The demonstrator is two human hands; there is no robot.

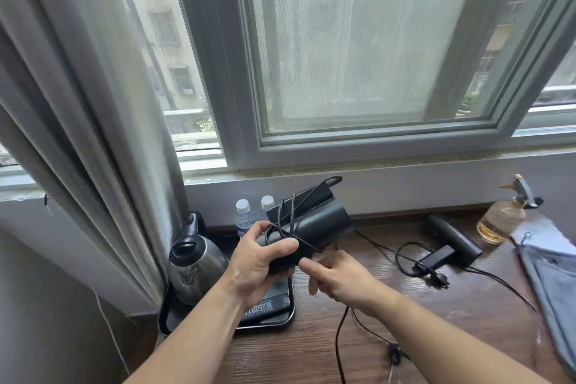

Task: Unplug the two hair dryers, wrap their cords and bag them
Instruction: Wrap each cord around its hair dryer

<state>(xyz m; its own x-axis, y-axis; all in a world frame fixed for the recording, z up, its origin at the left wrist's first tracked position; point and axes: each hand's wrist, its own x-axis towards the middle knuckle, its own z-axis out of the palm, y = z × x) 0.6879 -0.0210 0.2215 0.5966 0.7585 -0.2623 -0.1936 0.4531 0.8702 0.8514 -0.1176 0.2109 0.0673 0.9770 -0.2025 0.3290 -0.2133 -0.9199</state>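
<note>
Fingers (282, 246) of the left hand (258, 262) curled round the black hair dryer (324, 221), thumb on top, holding it up in the air above the back of the black tray (280, 319). Wrapped cord (292, 218) looped a few times round the dryer's body. Right hand (336, 280) just right of the tray, its fingers (307, 265) bent and pinching that same cord close to the dryer. More of the cord hanging down from under the right hand to the wooden table (311, 349), right of the tray. Second hair dryer (452, 238) lying flat on the table, well to the right of the tray. Loose cord (405, 256) in a curl beside it, with a plug (438, 280) at the near side. Grey bag (551, 274) farther right still, at the table's edge. Glass spray bottle (501, 221) standing just behind the bag. On the tray: a steel kettle (196, 259) at the left, a remote (268, 305) at the front. Two water bottles (243, 215) upright at the back of the tray, partly hidden by the held dryer; on the tray or behind it, hard to tell.
</note>
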